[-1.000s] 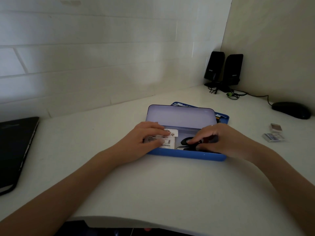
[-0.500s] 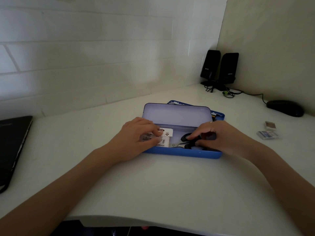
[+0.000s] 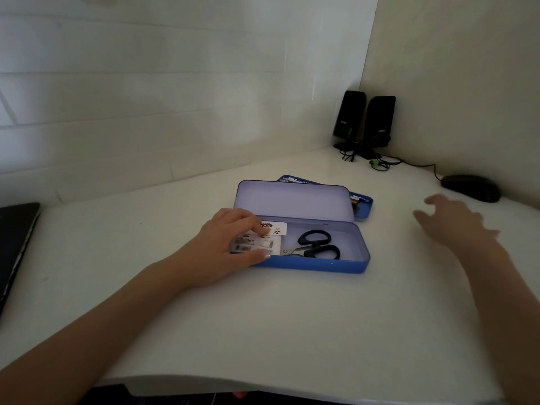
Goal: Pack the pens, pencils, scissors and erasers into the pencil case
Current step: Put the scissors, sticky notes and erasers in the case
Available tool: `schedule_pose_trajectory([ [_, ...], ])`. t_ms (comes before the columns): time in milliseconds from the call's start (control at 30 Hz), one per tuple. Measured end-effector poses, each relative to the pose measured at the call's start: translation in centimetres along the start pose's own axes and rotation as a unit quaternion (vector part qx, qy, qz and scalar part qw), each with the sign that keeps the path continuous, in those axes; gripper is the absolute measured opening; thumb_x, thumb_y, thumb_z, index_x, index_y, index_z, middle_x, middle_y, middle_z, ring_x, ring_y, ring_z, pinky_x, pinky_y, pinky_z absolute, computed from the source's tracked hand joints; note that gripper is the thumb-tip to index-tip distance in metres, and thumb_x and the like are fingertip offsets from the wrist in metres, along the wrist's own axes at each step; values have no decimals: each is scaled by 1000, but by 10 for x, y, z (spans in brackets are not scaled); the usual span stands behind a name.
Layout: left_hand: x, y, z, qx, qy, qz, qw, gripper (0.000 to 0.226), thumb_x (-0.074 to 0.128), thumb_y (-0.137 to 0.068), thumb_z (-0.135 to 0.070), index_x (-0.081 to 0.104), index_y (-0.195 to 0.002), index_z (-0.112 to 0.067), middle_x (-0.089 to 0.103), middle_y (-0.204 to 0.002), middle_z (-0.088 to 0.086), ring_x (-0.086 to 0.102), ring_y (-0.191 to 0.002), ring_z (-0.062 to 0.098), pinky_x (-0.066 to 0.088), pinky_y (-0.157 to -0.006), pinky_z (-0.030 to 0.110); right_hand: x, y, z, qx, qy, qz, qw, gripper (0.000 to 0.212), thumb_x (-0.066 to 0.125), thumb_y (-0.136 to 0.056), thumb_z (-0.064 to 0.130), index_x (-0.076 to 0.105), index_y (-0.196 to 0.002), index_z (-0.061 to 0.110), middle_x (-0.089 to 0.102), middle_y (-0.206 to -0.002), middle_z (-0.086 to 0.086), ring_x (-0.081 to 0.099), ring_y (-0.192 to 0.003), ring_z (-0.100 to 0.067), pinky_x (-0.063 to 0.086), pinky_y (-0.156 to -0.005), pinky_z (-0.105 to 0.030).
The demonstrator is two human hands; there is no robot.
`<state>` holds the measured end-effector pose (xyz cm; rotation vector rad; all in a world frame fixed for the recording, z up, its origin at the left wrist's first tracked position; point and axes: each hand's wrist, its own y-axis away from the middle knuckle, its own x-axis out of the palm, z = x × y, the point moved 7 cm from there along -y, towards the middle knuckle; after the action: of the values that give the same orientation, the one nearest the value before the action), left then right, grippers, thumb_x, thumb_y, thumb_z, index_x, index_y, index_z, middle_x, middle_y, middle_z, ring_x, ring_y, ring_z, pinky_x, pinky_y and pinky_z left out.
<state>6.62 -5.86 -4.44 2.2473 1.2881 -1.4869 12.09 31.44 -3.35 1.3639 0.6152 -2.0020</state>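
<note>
A: We see the blue pencil case [image 3: 321, 266] lying open in the middle of the white desk [image 3: 263, 331], its lid [image 3: 292, 200] standing up at the back.

B: And inside it we find the black-handled scissors [image 3: 314, 247], flat on the bottom, handles toward the right, blades toward the left end. Beside them, in the left part, lie white packets [image 3: 270, 238] with dark print; we cannot tell what they hold.

A: Behind the lid we make out a second blue tray [image 3: 362, 206] with small things in it, too hidden to name.

B: Now the hands. Our left hand [image 3: 230, 244] rests over the case's left end, fingers curled down onto the packets, thumb along the front wall. It presses on them rather than closing around anything.

A: Our right hand [image 3: 455, 220] is blurred, raised above the desk well to the right of the case, fingers spread loosely and holding nothing. It hangs near the black mouse [image 3: 470, 188].

B: In the far corner we note two black speakers [image 3: 365, 121], and a dark laptop [image 3: 14, 244] at the left edge.
</note>
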Motion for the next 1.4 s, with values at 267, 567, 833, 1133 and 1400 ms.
schedule_pose_trajectory([
  [267,1,3,-5,6,-13,14,1000,50,51,-62,-76,46,-105,-51,42,-120,-28,33,-113,0,25,-93,3,11,-2,11,-73,15,-88,993,28,45,-95,31,57,-114,14,48,-124,-16,48,-111,-37,40,-92,-44],
  [567,-1,7,-14,4,-47,-20,999,54,45,-69,-68,53,-111,-34,49,-117,-18,40,-108,12,36,-94,26,-5,14,41,-208,-253,-156,932,22,55,-88,7,63,-106,18,52,-115,-7,54,-71,-7,42,-69,-20],
  [833,2,6,-13,-7,-61,-7,998,51,41,-70,-70,47,-111,-39,45,-119,-23,37,-109,6,37,-97,33,13,69,104,-374,-374,53,847,23,62,-86,4,71,-99,20,65,-82,-3,53,-62,-9,47,-61,-17],
  [1133,3,5,-13,-1,-85,8,996,54,39,-71,-73,45,-113,-39,44,-122,-21,37,-111,8,36,-97,32,15,78,110,-467,-247,76,845,27,71,-76,-1,65,-94,19,69,-88,5,65,-80,-10,53,-80,-23],
  [1400,3,5,-11,-8,-83,11,996,63,38,-67,-82,45,-112,-40,44,-123,-21,36,-111,8,37,-98,34,18,83,114,-494,-104,44,862,46,70,-81,17,53,-118,37,66,-97,23,47,-92,0,36,-81,-10],
])
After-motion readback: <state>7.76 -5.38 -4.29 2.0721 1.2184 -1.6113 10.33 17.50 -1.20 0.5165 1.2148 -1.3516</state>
